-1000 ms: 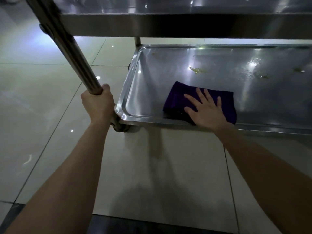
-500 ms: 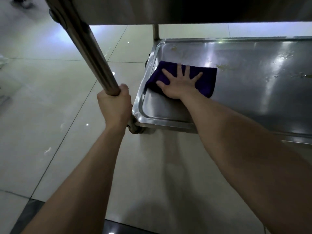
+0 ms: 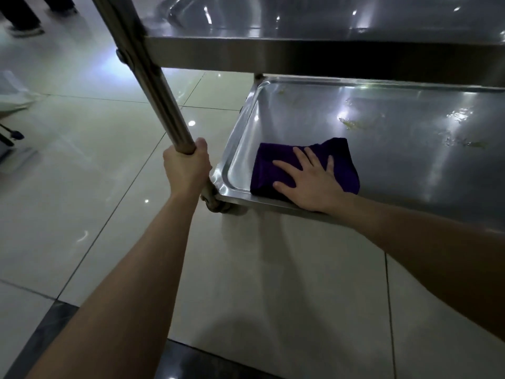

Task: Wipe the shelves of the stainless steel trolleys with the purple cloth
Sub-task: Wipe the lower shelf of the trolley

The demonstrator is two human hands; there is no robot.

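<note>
Left hand: your left hand (image 3: 187,166) is wrapped round the trolley's near-left upright post (image 3: 153,77), fingers curled tight on the tube, thumb on top.
Right hand: your right hand (image 3: 311,181) lies flat, fingers straight and spread, palm pressing down on the purple cloth (image 3: 263,170).
Purple cloth: folded, it sits in the near-left corner of the bottom shelf (image 3: 410,170). Its near edge is against the shelf's front lip, and a strip of bare steel lies between it and the left wall.
Bottom shelf: you can see yellowish smears (image 3: 352,123) and wet specks toward the middle and right, apart from the cloth.
Upper shelf: the upper shelf (image 3: 300,26) hangs over the far part of the bottom one, bright with light glints.
Caster: a caster (image 3: 216,205) shows below the near-left corner, just under your left wrist.
Floor: pale glossy tiles (image 3: 82,165); another person's shoes (image 3: 26,30) stand at the far left.
</note>
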